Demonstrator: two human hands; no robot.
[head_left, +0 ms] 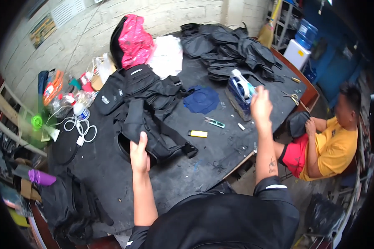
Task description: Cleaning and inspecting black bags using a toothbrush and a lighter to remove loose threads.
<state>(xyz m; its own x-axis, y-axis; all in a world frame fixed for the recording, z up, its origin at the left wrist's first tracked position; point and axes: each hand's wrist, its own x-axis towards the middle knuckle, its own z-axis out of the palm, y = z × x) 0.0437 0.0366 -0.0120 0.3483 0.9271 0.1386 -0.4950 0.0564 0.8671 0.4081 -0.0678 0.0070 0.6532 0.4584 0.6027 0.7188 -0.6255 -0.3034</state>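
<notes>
My left hand (140, 157) is closed on the near edge of a black bag (147, 128), with the thumb on top and the fingers hidden beneath. The bag lies tilted on the dark table, its strap and buckle stretching to the right. My right hand (262, 106) is raised beside a clear box (240, 99) that holds white and blue items. Its fingers are curled together, and what they hold, if anything, cannot be made out. Between my hands lie a yellow lighter (198, 133), green-handled thread snips (215, 122) and a small white piece (241, 126).
More black bags (133, 83) and a dark blue cloth piece (201, 99) lie beyond. Black fabric (232, 47) is heaped at the far side, with scissors (293, 97) at the right edge. A bottle (80, 110) and white cable stand left. A person in yellow (336, 145) sits at right.
</notes>
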